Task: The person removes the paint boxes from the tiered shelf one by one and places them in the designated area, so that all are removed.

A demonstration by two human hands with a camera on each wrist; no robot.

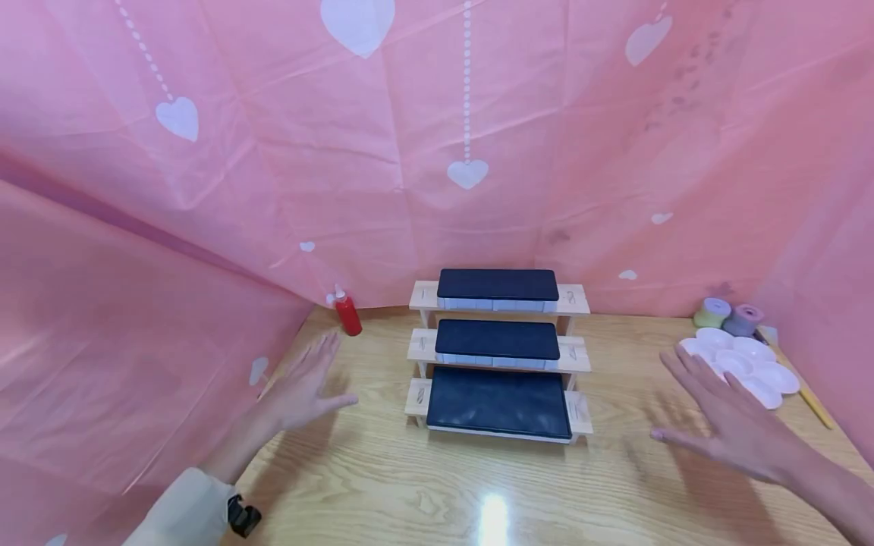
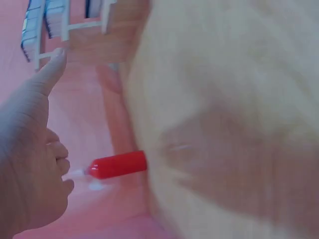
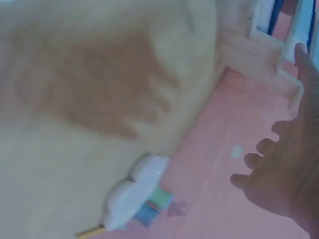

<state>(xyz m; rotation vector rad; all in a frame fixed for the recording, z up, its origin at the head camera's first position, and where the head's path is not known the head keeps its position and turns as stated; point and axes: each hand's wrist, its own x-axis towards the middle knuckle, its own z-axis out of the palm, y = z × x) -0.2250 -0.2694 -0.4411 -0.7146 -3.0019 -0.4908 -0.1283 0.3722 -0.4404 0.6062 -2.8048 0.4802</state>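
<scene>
My left hand (image 1: 303, 390) hovers above the left part of the wooden table, fingers straight and thumb spread, holding nothing. Just beyond its fingertips stands a red squeeze bottle (image 1: 348, 315) with a white nozzle, also seen as the red bottle (image 2: 118, 165) in the left wrist view. On the right, my right hand (image 1: 727, 417) is likewise spread in the air with nothing in it. Nearest to it lies a white flower-shaped paint palette (image 1: 734, 362). Between the hands is a three-step wooden rack (image 1: 419, 345) carrying dark-lidded boxes (image 1: 498, 398), one on each step.
Behind the palette stand a green-sided spool (image 1: 712, 311) and a grey-purple spool (image 1: 744, 319). A yellow-handled stick (image 1: 815, 408) lies along the table's right side. Pink cloth (image 1: 410, 212) with white hearts hangs around the back and sides of the table (image 1: 382, 485).
</scene>
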